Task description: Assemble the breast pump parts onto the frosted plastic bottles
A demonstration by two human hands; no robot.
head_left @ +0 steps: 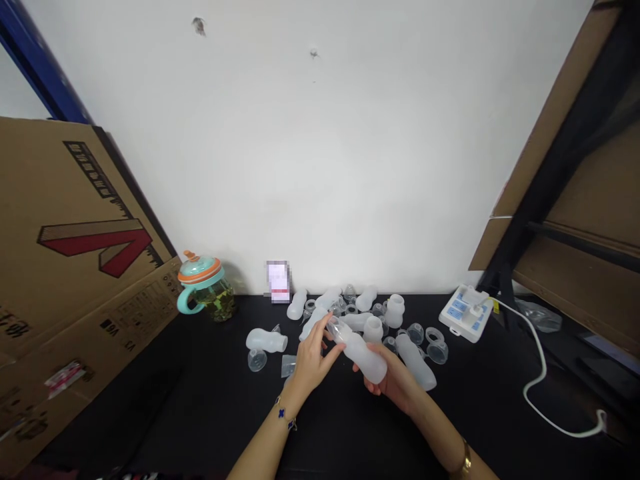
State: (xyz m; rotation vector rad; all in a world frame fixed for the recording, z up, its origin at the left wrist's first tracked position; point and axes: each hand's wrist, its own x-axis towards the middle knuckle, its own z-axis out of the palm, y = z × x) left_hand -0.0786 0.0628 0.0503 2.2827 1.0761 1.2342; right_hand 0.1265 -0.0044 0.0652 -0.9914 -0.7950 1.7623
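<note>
Cradling a frosted silicone bottle (364,355) from beneath, the right hand (395,381) is wrapped around its body while the left hand (311,360) pinches the neck. It looks light, soft, slightly slippery; spare bottles (350,313) crowd the far desk (210,400).

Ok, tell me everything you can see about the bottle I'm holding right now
The bottle is frosted, translucent white, soft-looking like silicone or plastic, with a rounded body narrowing to a clear neck end. It lies tilted, neck up-left, above the black table. The right hand cradles its body from below; the left hand has fingertips at the neck. Whether anything is inside cannot be told. Similar bottles and clear small parts lie scattered just behind it.
</note>
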